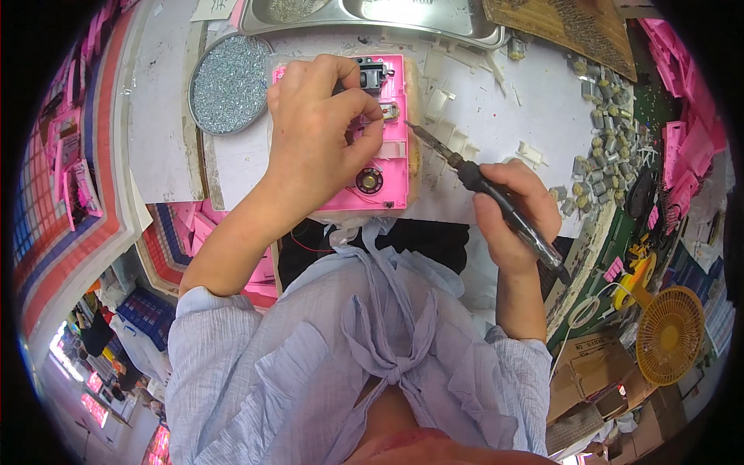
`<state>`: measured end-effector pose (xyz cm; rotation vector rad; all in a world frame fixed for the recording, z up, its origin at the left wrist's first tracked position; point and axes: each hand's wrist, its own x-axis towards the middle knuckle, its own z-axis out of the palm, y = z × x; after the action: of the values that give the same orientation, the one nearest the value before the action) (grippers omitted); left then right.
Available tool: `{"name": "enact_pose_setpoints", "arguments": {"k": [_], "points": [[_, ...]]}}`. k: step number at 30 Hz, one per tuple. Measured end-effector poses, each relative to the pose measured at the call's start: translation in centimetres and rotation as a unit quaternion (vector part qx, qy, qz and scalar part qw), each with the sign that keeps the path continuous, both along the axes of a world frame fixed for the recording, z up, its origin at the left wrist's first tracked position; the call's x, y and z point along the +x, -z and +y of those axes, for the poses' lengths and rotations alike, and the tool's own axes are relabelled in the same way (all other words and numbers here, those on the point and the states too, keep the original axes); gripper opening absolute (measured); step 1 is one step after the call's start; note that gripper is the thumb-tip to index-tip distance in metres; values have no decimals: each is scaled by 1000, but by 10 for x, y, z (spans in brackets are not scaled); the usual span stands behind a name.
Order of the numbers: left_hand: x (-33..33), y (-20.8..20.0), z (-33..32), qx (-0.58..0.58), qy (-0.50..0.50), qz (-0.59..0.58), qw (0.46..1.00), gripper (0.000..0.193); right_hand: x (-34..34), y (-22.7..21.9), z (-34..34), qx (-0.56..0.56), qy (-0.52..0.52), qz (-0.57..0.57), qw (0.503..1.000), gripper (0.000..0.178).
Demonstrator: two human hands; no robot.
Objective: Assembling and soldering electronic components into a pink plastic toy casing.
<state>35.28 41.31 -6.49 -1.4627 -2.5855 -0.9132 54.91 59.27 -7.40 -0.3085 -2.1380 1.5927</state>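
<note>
A pink plastic casing [396,178] lies open on a padded block in front of me. My left hand [314,128] reaches over it, thumb and fingers closed in a pinch; what they hold, if anything, is hidden. Close to those fingertips sits a small metal motor [389,111] in the casing. A black part [372,75] is fitted above it, and a round speaker [369,180] lies below. My right hand [518,213] grips a black-handled soldering iron [504,203]. Its tip points left, near the casing's right edge beside the motor.
A round dish of small metal screws [231,84] stands left of the casing. A steel tray [372,17] is at the back. White plastic pieces [438,101] and several small motors [608,147] lie to the right. A yellow fan [669,335] stands at lower right.
</note>
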Motion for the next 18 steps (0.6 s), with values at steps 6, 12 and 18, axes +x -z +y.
{"name": "enact_pose_setpoints", "arguments": {"k": [6, 12, 18], "points": [[-1, 0, 0, -4, 1, 1, 1000, 15, -11, 0, -4, -5, -8, 1, 1000, 32], [-1, -1, 0, -12, 0, 3, 1000, 14, -15, 0, -3, 4, -18, 2, 1000, 32], [-1, -1, 0, -22, -3, 5, 1000, 15, -17, -3, 1, 29, -27, 10, 999, 32]]}}
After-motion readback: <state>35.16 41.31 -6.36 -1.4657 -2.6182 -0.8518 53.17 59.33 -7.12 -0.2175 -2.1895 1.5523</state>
